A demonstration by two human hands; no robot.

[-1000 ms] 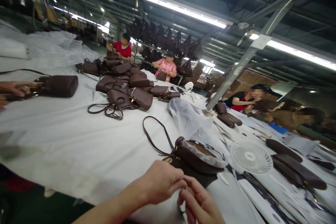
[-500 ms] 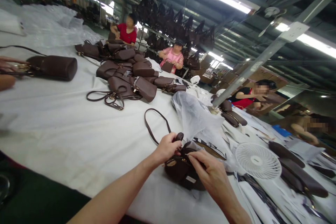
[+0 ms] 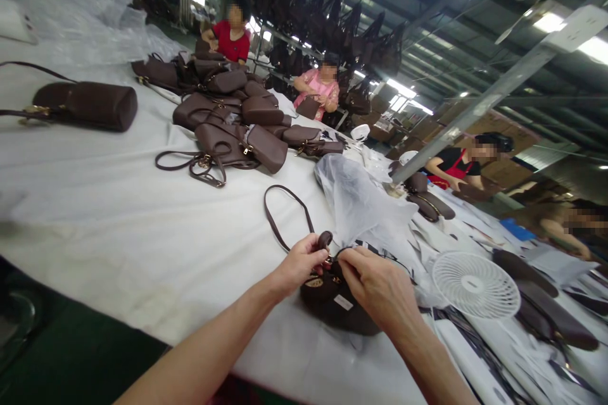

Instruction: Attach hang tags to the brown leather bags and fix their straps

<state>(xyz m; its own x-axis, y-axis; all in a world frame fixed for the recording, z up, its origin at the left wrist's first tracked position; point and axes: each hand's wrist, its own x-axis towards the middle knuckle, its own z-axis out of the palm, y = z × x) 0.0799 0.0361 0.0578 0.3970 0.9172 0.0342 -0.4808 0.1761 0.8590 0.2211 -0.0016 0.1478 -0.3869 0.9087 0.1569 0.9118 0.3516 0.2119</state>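
Note:
A dark brown bag (image 3: 339, 311) with a small white label lies on the white-covered table in front of me. My left hand (image 3: 304, 261) is closed on the bag's strap (image 3: 280, 234) near a metal ring, at the bag's upper left. The strap loops away over the cloth. Beside it, my right hand (image 3: 369, 272) is closed at the bag's top edge, fingertips pinched close to the ring. What those fingertips hold is too small to make out. Clear plastic (image 3: 365, 202) lies just behind the bag.
Brown bags (image 3: 268, 147) are piled farther back, and another bag (image 3: 97, 104) lies at far left. A white fan (image 3: 476, 285) stands on the right before a slanted metal post (image 3: 468, 117). Several people work around the table, one in red (image 3: 232, 38).
My right fingers have moved from the bag's front to its top edge, close to my left hand. A co-worker's hand at the far left has gone out of view. The view has shifted slightly.

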